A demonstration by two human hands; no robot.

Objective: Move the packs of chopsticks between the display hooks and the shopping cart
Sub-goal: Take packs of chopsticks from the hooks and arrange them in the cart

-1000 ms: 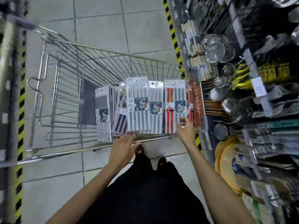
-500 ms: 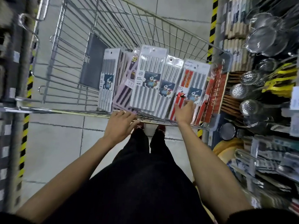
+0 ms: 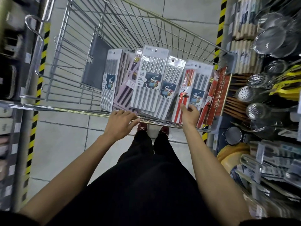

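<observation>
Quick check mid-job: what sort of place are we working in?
Most likely a shop aisle selling kitchenware: a wire shopping cart holds packs of chopsticks, and strainers fill a display rack at the right.

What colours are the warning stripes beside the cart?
The warning stripes are yellow and black; head view.
</observation>
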